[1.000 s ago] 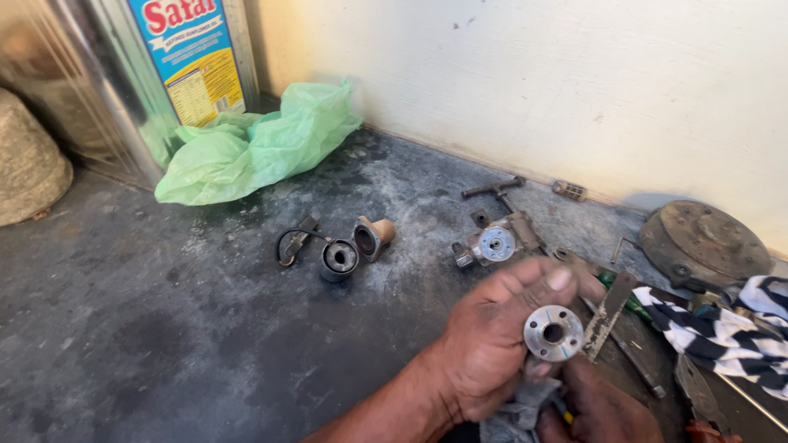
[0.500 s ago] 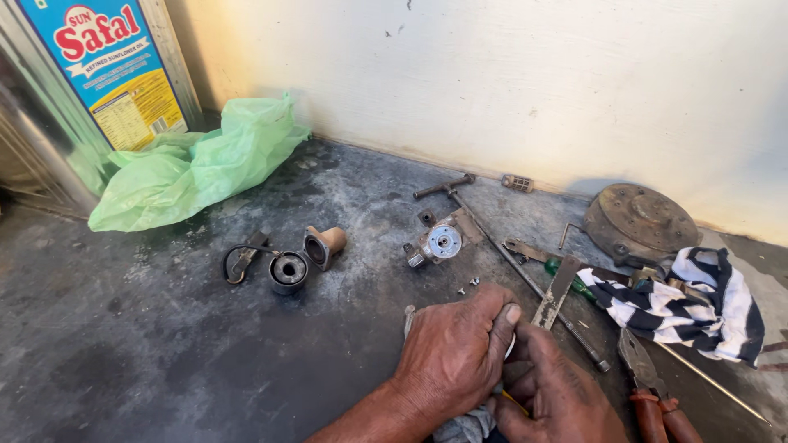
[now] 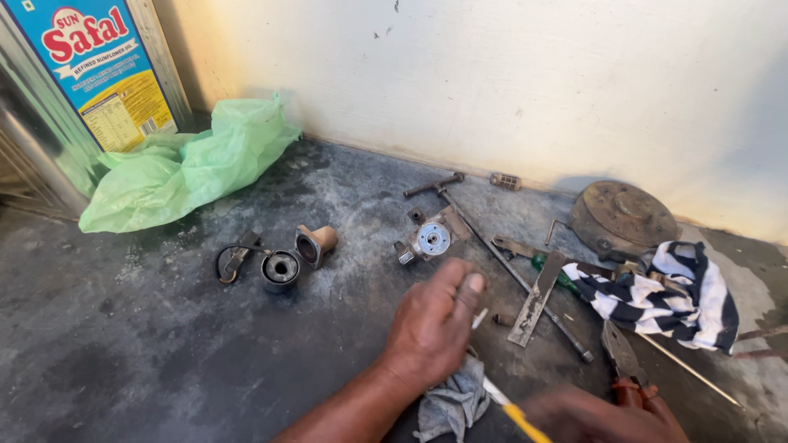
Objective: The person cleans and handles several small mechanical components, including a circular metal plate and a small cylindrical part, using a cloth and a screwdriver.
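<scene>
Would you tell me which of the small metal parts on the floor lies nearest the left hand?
The silver-faced valve body, just beyond the left hand. The black ring and tan flanged piece lie farther left.

Premises: an informal repair workshop, work done on the floor. Bare, grimy concrete floor (image 3: pixel 123 344) against a stained plaster wall (image 3: pixel 533 82). Dismantled metal parts (image 3: pixel 427 239) at 12 o'clock — pliers (image 3: pixel 628 369), rod (image 3: pixel 513 275) and rag (image 3: pixel 657 295) at 3 o'clock. Oil tin (image 3: pixel 90 70) and plastic bag (image 3: pixel 189 164) at 10 o'clock.
</scene>
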